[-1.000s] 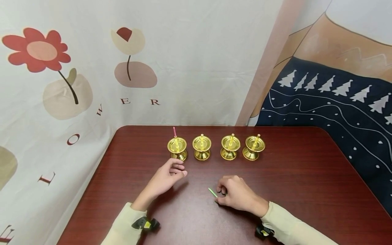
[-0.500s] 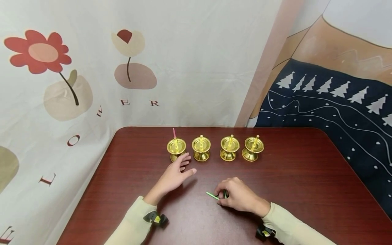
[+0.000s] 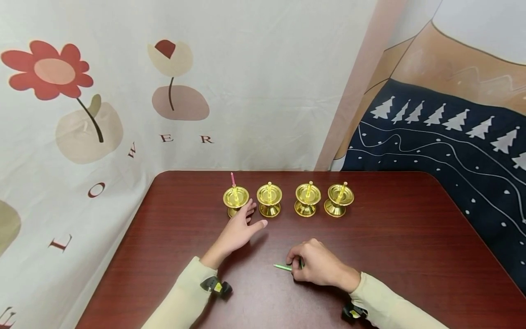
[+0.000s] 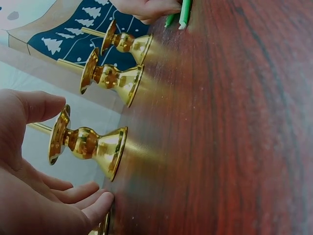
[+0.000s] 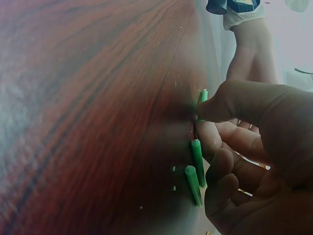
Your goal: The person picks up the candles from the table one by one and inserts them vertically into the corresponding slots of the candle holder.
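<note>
The right hand (image 3: 318,266) pinches a thin, straight green candle (image 3: 282,267), pale at the tip, down at the counter (image 3: 394,242). Two more green candles (image 5: 197,162) lie by its other fingers. The left hand (image 3: 237,231) is spread wide, near gold holders (image 3: 269,203); one has a pink candle (image 3: 233,179). On the cloth (image 3: 263,91) behind, red letters (image 3: 207,139) say L, O, W, E, R.

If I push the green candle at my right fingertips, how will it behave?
The green candle is slim and looks round, so it may roll on the flat table. Its straight shape suggests it's stiff rather than floppy. Being so thin, it's probably light and might snap.
</note>
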`<act>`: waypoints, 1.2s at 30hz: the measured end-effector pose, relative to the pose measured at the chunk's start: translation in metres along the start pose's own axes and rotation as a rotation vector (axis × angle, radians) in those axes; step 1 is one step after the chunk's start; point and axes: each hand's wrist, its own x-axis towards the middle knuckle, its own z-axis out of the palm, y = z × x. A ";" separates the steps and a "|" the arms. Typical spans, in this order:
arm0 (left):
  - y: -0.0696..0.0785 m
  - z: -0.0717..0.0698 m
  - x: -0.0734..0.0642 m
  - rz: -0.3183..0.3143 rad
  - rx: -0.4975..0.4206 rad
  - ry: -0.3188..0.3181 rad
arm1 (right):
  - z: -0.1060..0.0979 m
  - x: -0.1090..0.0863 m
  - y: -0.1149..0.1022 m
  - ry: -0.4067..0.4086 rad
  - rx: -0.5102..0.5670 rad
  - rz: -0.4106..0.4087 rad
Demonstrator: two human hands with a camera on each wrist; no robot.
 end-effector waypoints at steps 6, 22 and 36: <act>0.002 0.003 0.004 -0.013 -0.022 -0.007 | 0.001 0.004 -0.002 0.025 -0.014 -0.034; -0.043 0.019 0.024 0.012 -0.018 0.000 | -0.009 0.019 -0.003 0.154 0.037 -0.069; -0.028 0.025 0.026 0.022 -0.067 0.023 | -0.019 0.040 0.005 0.231 0.116 0.020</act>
